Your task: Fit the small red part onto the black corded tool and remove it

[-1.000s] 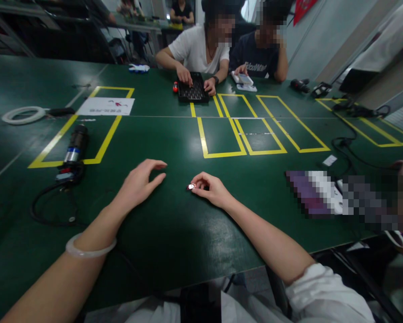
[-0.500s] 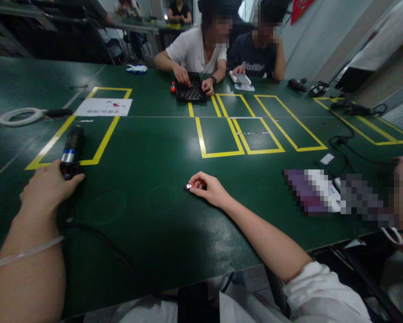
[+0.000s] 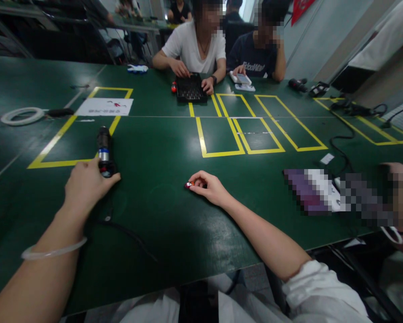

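Observation:
My left hand [image 3: 86, 183] is closed round the near end of a black and silver electric screwdriver [image 3: 103, 146], whose tip points away from me across the green table [image 3: 161, 215]. Its black cable [image 3: 130, 235] trails back toward me. My right hand [image 3: 211, 187] rests on the table near the middle and pinches a small red and silver part [image 3: 189, 184] between thumb and fingers. A pale bangle sits on my left wrist.
Yellow tape rectangles [image 3: 221, 134] mark the table. A white sheet [image 3: 105, 106] and a white ring [image 3: 19, 115] lie at the left. Two people sit across, one with a hand on a black tray [image 3: 190, 89]. Cables [image 3: 343, 143] run at the right.
My left hand reached left, took hold of the screwdriver and has dragged it to the right, toward the middle. My right hand has stayed put with the small part.

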{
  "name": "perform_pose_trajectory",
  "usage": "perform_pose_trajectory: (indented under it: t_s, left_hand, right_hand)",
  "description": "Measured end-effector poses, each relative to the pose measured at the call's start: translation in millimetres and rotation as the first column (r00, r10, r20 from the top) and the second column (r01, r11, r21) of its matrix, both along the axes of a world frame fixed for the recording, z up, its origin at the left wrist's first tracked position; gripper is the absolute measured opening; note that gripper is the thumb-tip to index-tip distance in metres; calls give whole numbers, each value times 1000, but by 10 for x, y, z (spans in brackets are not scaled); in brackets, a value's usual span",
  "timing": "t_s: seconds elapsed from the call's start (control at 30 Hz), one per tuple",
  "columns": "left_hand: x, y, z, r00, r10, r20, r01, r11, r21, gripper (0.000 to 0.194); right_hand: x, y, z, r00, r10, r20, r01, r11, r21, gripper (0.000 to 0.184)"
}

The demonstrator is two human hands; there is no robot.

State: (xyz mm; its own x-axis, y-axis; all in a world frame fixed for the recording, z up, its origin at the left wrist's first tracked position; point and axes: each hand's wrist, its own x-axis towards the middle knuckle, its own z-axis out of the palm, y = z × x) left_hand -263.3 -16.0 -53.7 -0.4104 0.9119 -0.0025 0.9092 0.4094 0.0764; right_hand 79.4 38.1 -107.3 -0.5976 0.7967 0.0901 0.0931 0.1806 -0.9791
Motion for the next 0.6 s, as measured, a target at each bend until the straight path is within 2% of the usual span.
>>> perform_pose_trajectory:
  t_s: [0.17,0.37,0.47,0.6]
  left_hand:
    - [588,-7,4,984,-177,-8,177,984,11,71]
    - [1197,-79,-98,944,-331,8,330,943,41,77]
    - [1389,-145,-115,923,-383,16,382,923,47,77]
    - [1474,-196,-108,916,-401,29,399,916,42,78]
  right_hand:
    - [-17,11,-23,999,-17,-45,15,999,-30,24]
    - [-24,20,-40,998,-30,-63,31,999,13,17]
    - [-6,23,-33,998,-46,-34,48,997,61,14]
    - [36,37,-24,998,-68,8,65,981,183,11]
